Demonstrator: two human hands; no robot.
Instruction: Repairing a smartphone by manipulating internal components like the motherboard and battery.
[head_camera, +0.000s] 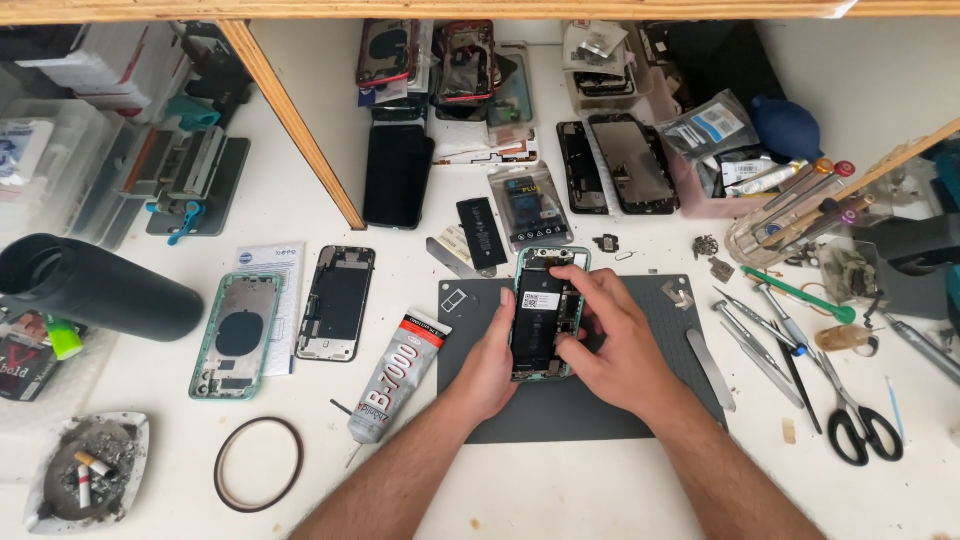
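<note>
Two bare forearms enter from the bottom edge of the head view, each ending in a bare hand: the left hand (490, 362) and the right hand (612, 338). No sleeves, cuffs or gloves show anywhere along either arm up to the frame edge. No watch, bracelet or strap sits on either wrist, and no ring is visible on any finger. Fine hair covers the tops of both forearms. The fingernails that show are short and unpainted. Only hands and forearms are visible.
</note>
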